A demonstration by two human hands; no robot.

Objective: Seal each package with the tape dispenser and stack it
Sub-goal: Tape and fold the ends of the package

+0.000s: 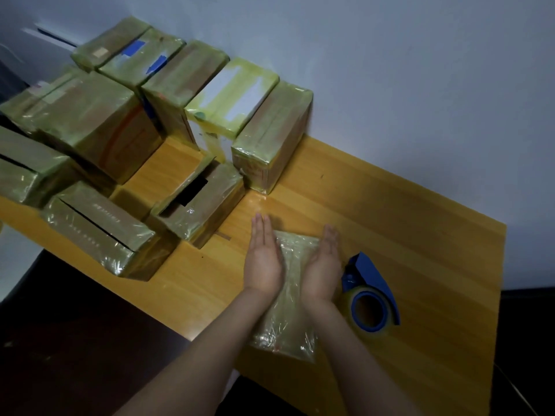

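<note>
Package (285, 325): lying flat on the table (390, 220), wrapped in shiny tape.
Left hand (264, 259): I am pressing its left side, fingers straight and together.
Right hand (324, 265): I am pressing its right side the same way.
Tape dispenser (371, 295): sitting just beside my right hand.
Boxes (225, 91): standing farther off, along the wall.

Legible text: none can be read.
Open package (106, 213) well left of tape dispenser (375, 280): pale print is seen, too blurred.
</note>
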